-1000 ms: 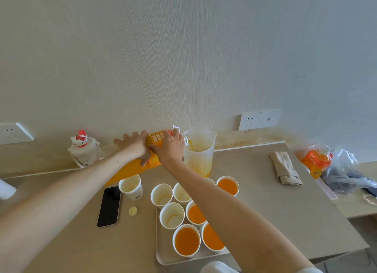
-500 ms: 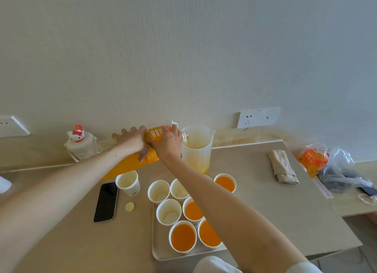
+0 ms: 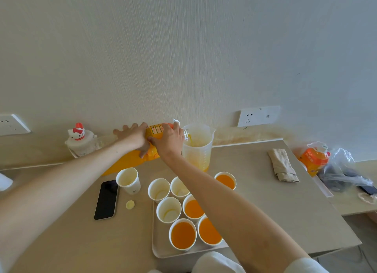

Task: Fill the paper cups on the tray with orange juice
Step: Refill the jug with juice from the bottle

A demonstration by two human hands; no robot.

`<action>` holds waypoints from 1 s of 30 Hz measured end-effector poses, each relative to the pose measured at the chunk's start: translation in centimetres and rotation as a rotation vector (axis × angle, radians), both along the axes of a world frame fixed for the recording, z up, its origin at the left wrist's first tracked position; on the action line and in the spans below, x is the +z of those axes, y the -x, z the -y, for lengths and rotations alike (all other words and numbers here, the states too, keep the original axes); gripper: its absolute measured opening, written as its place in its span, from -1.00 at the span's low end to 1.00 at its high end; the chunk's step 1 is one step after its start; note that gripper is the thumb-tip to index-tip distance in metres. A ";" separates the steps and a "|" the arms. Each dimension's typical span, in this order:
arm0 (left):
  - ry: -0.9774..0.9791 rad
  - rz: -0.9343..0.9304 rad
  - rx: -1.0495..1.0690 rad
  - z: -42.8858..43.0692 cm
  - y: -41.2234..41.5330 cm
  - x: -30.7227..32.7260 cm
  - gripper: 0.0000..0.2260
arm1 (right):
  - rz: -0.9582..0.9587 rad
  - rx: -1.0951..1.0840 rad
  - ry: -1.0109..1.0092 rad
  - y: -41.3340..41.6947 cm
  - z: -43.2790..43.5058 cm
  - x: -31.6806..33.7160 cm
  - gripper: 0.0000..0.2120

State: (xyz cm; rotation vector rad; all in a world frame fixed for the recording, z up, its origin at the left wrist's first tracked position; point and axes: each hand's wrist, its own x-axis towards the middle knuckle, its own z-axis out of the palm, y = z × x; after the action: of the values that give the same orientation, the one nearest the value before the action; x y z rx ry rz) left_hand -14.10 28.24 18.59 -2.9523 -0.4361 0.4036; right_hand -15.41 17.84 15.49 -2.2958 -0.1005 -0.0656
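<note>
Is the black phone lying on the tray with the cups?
No, the phone lies on the table, to the left of the tray and clear of its rim.

I see the tray (image 3: pixel 161 250) before me on the table (image 3: pixel 255 201), with paper cups (image 3: pixel 169 210) standing in it. Behind it stands the jug (image 3: pixel 197 152), and the tipped bottle (image 3: pixel 122 164) lies to its left, mouth over the rim. Left of the tray are a lone cup (image 3: pixel 128 180), a cap (image 3: pixel 130 204) and a phone (image 3: pixel 106 199). A folded cloth (image 3: pixel 282 164) lies well to the right.
</note>
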 end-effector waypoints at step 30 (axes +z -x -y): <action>0.030 0.000 0.012 0.0 -0.3 -0.1 -0.11 | -0.016 0.018 0.032 -0.3 0.4 0.5 -0.42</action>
State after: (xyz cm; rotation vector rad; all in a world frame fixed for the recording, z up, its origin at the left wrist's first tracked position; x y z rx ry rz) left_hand -13.83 28.26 18.46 -2.9806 -0.4515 0.4147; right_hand -15.14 17.47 15.97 -2.3263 -0.1155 -0.0369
